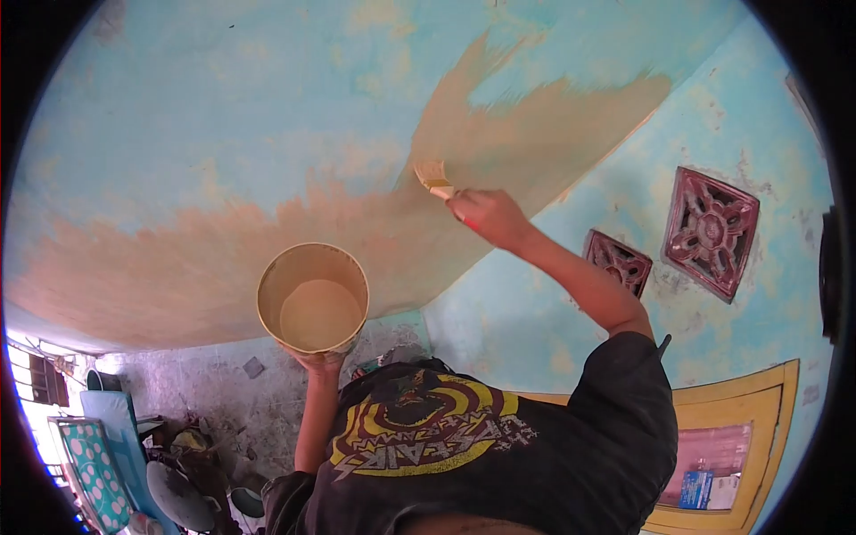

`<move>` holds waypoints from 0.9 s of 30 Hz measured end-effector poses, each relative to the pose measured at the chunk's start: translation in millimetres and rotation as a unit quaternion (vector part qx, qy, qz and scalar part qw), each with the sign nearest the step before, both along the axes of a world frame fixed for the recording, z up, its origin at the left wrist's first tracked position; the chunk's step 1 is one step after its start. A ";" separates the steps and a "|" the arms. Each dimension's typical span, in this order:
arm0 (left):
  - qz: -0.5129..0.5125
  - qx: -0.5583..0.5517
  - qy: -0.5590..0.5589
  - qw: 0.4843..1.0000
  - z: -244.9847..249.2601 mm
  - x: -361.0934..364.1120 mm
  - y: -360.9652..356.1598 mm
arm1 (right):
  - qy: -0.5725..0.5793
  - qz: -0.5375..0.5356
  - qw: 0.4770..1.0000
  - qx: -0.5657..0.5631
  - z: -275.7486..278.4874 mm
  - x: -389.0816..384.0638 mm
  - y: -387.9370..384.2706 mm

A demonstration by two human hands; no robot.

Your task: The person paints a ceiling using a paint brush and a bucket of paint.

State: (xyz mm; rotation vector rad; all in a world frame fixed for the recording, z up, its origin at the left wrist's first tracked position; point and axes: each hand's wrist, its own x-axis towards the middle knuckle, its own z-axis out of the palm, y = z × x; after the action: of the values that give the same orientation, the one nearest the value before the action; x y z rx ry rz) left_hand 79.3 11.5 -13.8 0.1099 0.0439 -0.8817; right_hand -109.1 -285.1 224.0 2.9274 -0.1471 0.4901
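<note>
My right hand (489, 214) is closed round the handle of a paintbrush (436, 183), whose bristles touch the wall within the brown painted area (526, 134). Pale blue paint (223, 98) shows above and around the brown. My left hand (323, 359) holds a round bucket (269, 312) from beneath, below and left of the brush. Beige-brown paint (321, 314) lies in the bucket. The bucket hides most of the left hand's fingers.
Two dark red vent blocks (711, 234) are set in the blue wall at the right. A yellow frame (774, 419) stands at the lower right. At the lower left are a dotted green panel (94, 473) and piled household items (178, 495).
</note>
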 end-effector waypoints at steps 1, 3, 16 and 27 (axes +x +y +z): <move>-0.008 -0.005 0.000 1.000 -0.1 -0.4 -0.4 | 0.040 -0.062 0.997 -0.008 25.9 -1.9 2.2; -0.002 0.001 -0.009 1.000 -7.3 0.1 -2.0 | -0.095 -0.084 0.990 0.056 100.0 -4.2 5.2; -0.015 -0.014 -0.013 1.000 -2.7 2.1 -15.4 | -0.095 -0.019 0.972 -0.212 48.0 -31.2 -17.7; -0.043 -0.034 -0.014 0.998 4.1 -0.8 -18.7 | -0.232 -0.029 0.967 -0.101 195.9 -39.1 -5.2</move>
State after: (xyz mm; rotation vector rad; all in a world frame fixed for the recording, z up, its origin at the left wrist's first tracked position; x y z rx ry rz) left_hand 78.5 -7.3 -9.7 0.0617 -0.0175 -0.9657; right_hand -148.2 -290.4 419.9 2.5547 -0.2258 1.1020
